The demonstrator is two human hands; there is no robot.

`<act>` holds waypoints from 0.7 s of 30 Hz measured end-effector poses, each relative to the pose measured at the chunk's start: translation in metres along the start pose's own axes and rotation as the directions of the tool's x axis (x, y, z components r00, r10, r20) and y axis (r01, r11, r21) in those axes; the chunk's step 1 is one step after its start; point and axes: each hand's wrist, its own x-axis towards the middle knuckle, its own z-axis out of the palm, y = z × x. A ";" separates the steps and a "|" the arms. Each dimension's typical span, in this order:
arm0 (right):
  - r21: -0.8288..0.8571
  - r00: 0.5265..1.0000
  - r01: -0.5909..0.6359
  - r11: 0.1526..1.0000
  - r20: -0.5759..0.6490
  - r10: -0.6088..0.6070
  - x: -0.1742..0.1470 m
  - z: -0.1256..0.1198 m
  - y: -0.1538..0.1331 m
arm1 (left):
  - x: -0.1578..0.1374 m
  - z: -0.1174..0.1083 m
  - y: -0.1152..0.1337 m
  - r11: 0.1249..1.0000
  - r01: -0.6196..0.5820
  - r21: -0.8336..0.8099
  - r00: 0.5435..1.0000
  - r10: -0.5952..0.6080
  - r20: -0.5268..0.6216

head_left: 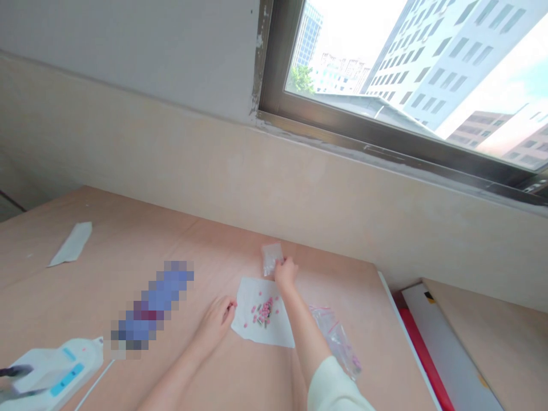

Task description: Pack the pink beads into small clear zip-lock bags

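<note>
A sheet of white paper [274, 335] lies on the wooden table [197, 240], with a loose pile of small pink and dark-green pieces [263, 312] on it. At the paper's left edge rests my left hand [217, 317], its fingers curled in; whether they grip anything is hidden. My right hand [286, 273] reaches past the paper and pinches the lower right corner of a small clear plastic bag [270, 258]. Pale contents show through the bag, too small to name. Right of my right forearm is a larger clear bag [336, 337] with pink edging and some pink bits inside.
On the left are a white power strip [64, 371] with a plug and cable, a blurred-out bluish object [156, 302] and a folded white paper strip [73, 244]. Behind the table stands a wall with a window [377, 103]. A red strip [423, 354] lies beyond the right edge.
</note>
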 end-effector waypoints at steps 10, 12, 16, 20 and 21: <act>-0.245 0.994 0.089 0.965 -0.037 -0.101 -0.009 0.005 0.005 | -0.001 -0.003 0.004 0.998 0.054 -0.016 0.998 -0.054 0.017; -0.236 0.992 0.092 0.967 -0.058 -0.109 -0.011 -0.001 0.003 | -0.001 -0.003 0.003 0.999 0.045 -0.008 0.999 -0.045 0.011; -0.203 0.974 0.170 0.964 -0.115 -0.196 -0.029 -0.041 0.009 | 0.000 -0.002 0.002 0.999 0.024 0.028 1.000 -0.025 0.014; -0.309 0.952 0.103 0.946 -0.246 -0.184 -0.061 -0.097 0.051 | 0.001 -0.001 0.000 0.998 0.007 0.062 1.000 -0.009 0.030; -0.361 0.957 0.032 0.932 -0.258 -0.133 -0.070 -0.108 0.066 | 0.002 0.000 -0.001 0.998 0.007 0.069 1.000 -0.009 0.028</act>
